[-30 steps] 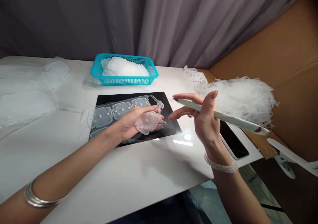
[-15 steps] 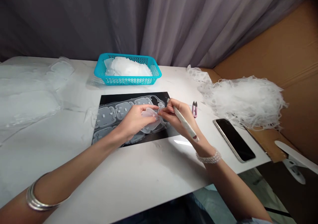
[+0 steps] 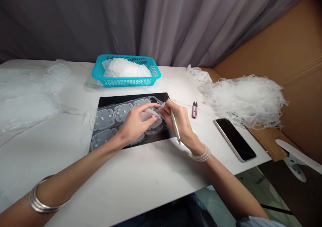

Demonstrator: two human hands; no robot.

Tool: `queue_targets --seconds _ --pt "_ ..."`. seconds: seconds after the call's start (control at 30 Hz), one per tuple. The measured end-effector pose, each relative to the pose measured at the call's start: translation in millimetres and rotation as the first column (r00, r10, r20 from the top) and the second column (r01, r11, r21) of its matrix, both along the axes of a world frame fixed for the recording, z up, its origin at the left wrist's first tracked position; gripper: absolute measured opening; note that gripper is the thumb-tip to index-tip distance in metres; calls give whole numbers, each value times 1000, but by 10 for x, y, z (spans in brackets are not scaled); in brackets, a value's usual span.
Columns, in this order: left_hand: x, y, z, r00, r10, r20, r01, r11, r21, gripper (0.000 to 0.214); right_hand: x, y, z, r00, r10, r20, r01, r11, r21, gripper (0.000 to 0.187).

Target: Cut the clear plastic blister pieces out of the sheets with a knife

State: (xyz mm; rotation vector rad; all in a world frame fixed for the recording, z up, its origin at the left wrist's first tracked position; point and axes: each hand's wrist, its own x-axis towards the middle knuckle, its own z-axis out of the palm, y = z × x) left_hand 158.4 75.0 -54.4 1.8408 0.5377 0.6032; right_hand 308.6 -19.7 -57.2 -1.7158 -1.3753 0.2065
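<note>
My left hand (image 3: 136, 121) grips a translucent silicone piece (image 3: 151, 115) between thumb and fingers, bending it upward. My right hand (image 3: 177, 118) holds a slim white pen-like tool (image 3: 175, 126) with its butt toward me, while thumb and forefinger pinch at the right edge of the piece; the tool's tip is hidden. Beneath both hands lies a translucent molded sheet (image 3: 103, 119) with several rounded panels and small cut-out shapes. It rests on a black board (image 3: 110, 101), and its left edge hangs over onto the table.
A blue basket (image 3: 125, 82) filled with whitish pieces stands at the back. Stacked translucent sheets (image 3: 27, 99) lie left. On the right are pink thread snips (image 3: 195, 110), a phone (image 3: 235, 139), a heap of stringy white offcuts (image 3: 246, 101) and a cardboard wall (image 3: 289, 42).
My right hand has turned, so the tool now points more steeply toward me. The piece in my left hand is folded up more. The whole view has shifted slightly.
</note>
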Motion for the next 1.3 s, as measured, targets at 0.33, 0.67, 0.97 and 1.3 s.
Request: queue_targets --seconds 0.33,0.67,0.97,1.3 --pt "-32 62 77 998 -18 -54 8 984 -178 42 14 -162 153 796 138 -590 -197 980 -36 39" --pt "-30 60 173 992 -49 -118 36 993 -112 40 12 -157 127 865 112 -490 -139 990 -20 38" --pt "-28 80 104 990 -24 -138 23 1000 -10 35 -82 -189 158 963 106 -249 -129 988 -81 36" --pt "-59 -298 529 989 -119 83 136 958 -254 45 256 -219 54 986 -162 35 162 987 -1 29"
